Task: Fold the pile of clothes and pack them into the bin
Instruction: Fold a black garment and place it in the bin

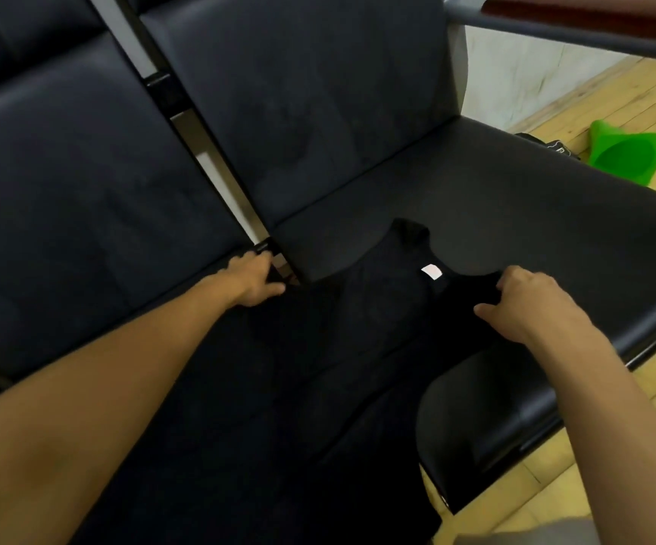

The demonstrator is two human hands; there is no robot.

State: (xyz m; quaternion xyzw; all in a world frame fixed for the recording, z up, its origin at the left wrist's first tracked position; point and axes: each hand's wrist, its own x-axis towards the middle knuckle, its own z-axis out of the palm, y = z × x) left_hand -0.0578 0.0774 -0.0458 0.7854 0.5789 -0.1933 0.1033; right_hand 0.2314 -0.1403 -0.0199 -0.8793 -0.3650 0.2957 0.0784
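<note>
1. Across the black seat (515, 214) in front of me lies a black top (358, 328), spread flat, its white tag (431, 271) facing up near the neckline.
2. My right hand (531, 304) pinches the top's right shoulder, fingers curled over the cloth.
3. My left hand (253, 283) grips its left edge by the gap between seats.
4. Beyond the seat, a green cone (629, 155) lies on the wooden floor (613, 92).
</note>
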